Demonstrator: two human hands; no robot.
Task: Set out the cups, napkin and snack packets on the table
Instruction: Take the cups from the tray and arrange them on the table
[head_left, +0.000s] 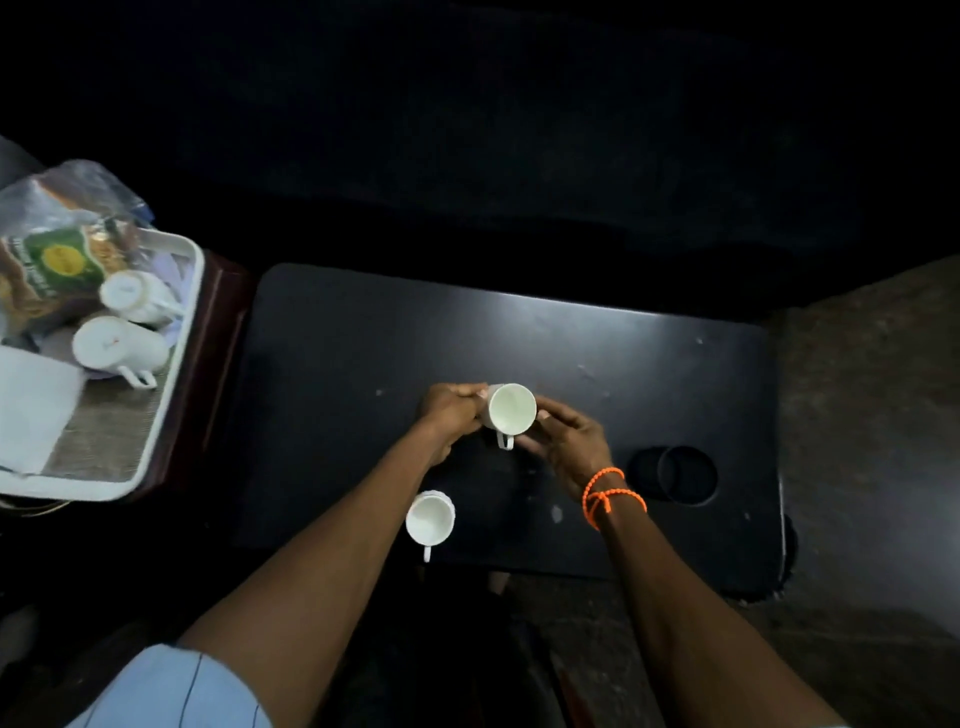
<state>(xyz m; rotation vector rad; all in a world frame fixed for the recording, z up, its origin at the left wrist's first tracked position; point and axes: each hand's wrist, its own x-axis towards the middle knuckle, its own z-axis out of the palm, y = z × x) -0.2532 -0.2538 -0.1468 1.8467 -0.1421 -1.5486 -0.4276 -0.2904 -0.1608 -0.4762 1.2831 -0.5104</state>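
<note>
Both hands, left hand (451, 413) and right hand (569, 441), flank one upright cup (511, 410).

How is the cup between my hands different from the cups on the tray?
The cup between the hands stands upright on the black table, mouth up; the two tray cups lie on their sides. The left hand and right hand both touch the table cup; nothing touches the tray cups. All are white with handles.
</note>
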